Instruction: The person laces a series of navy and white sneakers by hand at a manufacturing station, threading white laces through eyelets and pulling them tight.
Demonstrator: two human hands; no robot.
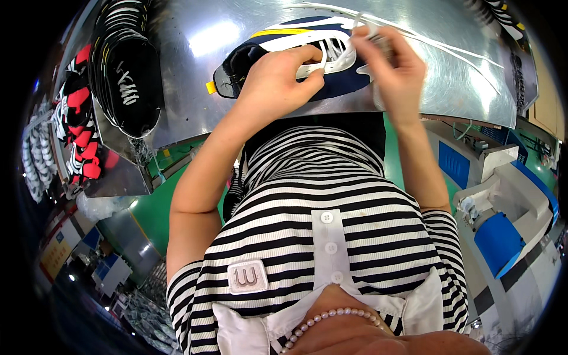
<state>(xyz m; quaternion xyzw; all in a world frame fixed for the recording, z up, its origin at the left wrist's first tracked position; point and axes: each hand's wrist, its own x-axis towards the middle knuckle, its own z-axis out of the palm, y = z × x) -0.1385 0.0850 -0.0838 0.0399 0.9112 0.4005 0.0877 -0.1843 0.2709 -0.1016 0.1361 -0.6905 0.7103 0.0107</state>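
A navy and white sneaker (343, 83) with a yellow stripe lies on the metal table, its heel to the left and its toe to the right. My left hand (275, 80) rests over the collar and tongue, with a stretch of white shoelace between index finger and thumb; its other fingers are hidden. Beyond the toe, my right hand (402, 71) pinches a white shoelace (358, 21) that runs up from the eyelets; this hand is slightly blurred. Part of the lacing crosses the shoe's throat. Loose white laces (447, 46) stretch along the table behind and right of the shoe.
Stacked black shoe pieces (133, 97) stand at the table's left, next to red, black and white pieces (80, 127). More dark pieces (503, 21) sit at the far right. The shiny metal table (183, 97) ends just before my waist. A grey and blue machine (503, 201) stands to the right.
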